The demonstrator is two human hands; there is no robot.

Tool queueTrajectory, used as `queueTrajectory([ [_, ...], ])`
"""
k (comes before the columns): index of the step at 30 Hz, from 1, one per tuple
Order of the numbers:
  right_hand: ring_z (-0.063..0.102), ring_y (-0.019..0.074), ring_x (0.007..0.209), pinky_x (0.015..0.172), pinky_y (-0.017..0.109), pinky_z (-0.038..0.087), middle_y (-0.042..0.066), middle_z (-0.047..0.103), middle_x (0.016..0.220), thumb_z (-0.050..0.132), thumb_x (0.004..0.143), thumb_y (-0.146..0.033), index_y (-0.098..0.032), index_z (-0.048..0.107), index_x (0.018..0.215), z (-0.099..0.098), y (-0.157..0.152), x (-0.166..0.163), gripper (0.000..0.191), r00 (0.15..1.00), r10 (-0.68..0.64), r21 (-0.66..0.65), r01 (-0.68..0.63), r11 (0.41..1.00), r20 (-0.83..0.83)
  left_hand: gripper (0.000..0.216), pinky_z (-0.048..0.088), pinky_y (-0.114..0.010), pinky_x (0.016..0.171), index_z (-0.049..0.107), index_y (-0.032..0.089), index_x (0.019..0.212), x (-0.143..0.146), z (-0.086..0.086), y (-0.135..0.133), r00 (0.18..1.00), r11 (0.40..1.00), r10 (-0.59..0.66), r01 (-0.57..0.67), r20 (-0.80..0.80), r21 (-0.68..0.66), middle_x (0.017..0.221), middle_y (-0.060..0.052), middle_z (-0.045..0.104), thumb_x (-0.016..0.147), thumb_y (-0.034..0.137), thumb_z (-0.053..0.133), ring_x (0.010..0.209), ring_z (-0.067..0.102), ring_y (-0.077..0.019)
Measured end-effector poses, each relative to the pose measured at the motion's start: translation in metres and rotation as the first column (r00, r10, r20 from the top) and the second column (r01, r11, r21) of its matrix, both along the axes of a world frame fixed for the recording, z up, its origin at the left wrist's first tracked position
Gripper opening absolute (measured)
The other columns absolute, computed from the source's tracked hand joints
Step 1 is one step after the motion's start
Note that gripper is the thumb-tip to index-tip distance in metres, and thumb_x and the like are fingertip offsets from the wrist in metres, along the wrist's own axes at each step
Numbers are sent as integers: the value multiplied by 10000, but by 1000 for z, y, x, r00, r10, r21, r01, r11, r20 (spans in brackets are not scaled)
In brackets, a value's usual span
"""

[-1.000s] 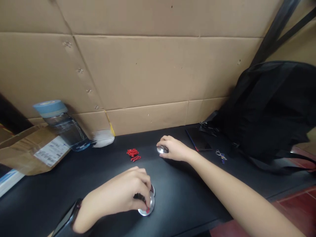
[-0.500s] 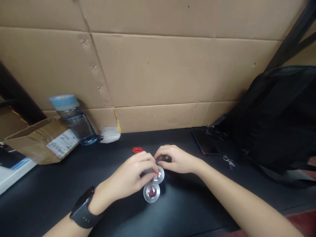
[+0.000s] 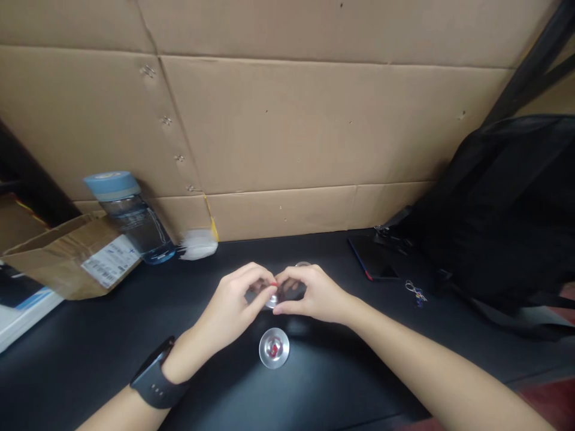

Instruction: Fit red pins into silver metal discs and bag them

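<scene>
My left hand (image 3: 240,296) pinches a small red piece (image 3: 273,285), its exact kind too small to tell, over a small shiny round cup (image 3: 271,300). My right hand (image 3: 309,290) curls around that cup's right side, thumb at the near rim and fingertips by the red piece. Fingers hide much of this cup. Nearer to me, a second shiny round cup (image 3: 274,358) stands on the black tabletop with something red (image 3: 274,349) inside. A clear rounded rim (image 3: 303,263) shows just behind my right hand.
At left stand a blue-lidded water bottle (image 3: 135,221), an open cardboard box (image 3: 76,257) and a white packet (image 3: 198,244). On the right are a dark flat phone-like slab (image 3: 375,258), a small cord trinket (image 3: 417,293) and a black backpack (image 3: 498,209). A cardboard wall (image 3: 287,131) closes the back.
Both hands have drawn together, with the upper cup shifted left and away from the nearer cup. My left hand now hides the place where a red pile lay. The clear rim has come into view.
</scene>
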State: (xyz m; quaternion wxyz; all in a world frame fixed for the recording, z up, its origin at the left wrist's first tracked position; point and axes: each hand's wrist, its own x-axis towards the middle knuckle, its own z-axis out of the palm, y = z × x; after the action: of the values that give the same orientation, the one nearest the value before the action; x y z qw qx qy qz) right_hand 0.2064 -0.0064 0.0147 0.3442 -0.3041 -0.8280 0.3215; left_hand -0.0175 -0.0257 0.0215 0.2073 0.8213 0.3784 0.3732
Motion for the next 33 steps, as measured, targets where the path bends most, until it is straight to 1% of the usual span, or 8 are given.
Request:
queueTrajectory([
  [3, 719, 159, 864, 813, 272, 547, 10, 763, 1026, 863, 764, -343, -234, 673, 1157, 2, -2, -2, 449, 998, -36, 62, 39, 997, -44, 133, 516, -280, 828, 660, 209, 1020, 0, -2, 1, 985, 998, -11, 21, 174, -58, 1017, -39, 658, 1019, 237, 530, 920, 654, -166],
  [7, 695, 168, 903, 820, 283, 546, 22, 741, 1109, 812, 743, -221, -246, 635, 1263, 5, -4, -2, 550, 997, -49, 156, 57, 986, -55, 140, 554, -307, 922, 630, 213, 1099, 3, -8, 3, 913, 978, -134, 184, 386, -97, 1135, -56, 610, 989, 168, 556, 1040, 667, -187],
  [9, 692, 176, 930, 851, 294, 548, 29, 736, 1137, 786, 738, -190, -247, 643, 1268, 5, -4, -2, 552, 997, -56, 186, 65, 980, -54, 170, 566, -314, 943, 620, 217, 1121, 5, -10, 5, 879, 969, -160, 227, 449, -101, 1161, -60, 588, 967, 152, 588, 1076, 661, -196],
  [13, 713, 179, 972, 890, 305, 553, 35, 735, 1198, 778, 787, -253, -256, 606, 1336, 4, -5, -1, 575, 994, -66, 163, 79, 983, -83, 170, 587, -302, 909, 613, 214, 1128, 4, -12, 8, 848, 968, -136, 224, 513, -114, 1177, -72, 575, 973, 156, 573, 1115, 655, -210],
  [16, 720, 195, 1046, 936, 325, 543, 39, 734, 1237, 802, 805, -326, -269, 553, 1398, 2, -5, -1, 646, 995, -64, 143, 73, 987, -72, 224, 597, -317, 892, 595, 220, 1136, 4, -13, 8, 844, 961, -132, 238, 520, -143, 1210, -71, 547, 929, 163, 659, 1075, 684, -217],
  [19, 723, 205, 1068, 951, 339, 534, 29, 747, 1212, 826, 788, -334, -292, 518, 1433, 0, -6, -2, 716, 998, -45, 141, 50, 989, -40, 276, 597, -308, 861, 582, 232, 1138, 4, -15, 7, 857, 960, -87, 207, 508, -186, 1183, -50, 541, 901, 170, 710, 957, 714, -179],
  [25, 717, 178, 968, 890, 288, 537, 18, 746, 1096, 780, 743, -226, -236, 629, 1222, -3, -10, -8, 502, 996, -42, 223, 58, 973, -79, 284, 581, -301, 835, 582, 219, 1102, 6, -14, 6, 896, 969, -78, 172, 438, -178, 1115, -34, 551, 869, 175, 739, 865, 708, -149],
  [33, 685, 213, 963, 900, 332, 527, 34, 727, 1095, 750, 708, -205, -254, 613, 1243, -1, -11, -7, 554, 998, -49, 274, 57, 960, -37, 427, 570, -281, 754, 531, 232, 1151, 5, -10, 3, 968, 989, -77, 105, 237, -108, 1135, -44, 561, 789, 71, 690, 813, 680, -132],
])
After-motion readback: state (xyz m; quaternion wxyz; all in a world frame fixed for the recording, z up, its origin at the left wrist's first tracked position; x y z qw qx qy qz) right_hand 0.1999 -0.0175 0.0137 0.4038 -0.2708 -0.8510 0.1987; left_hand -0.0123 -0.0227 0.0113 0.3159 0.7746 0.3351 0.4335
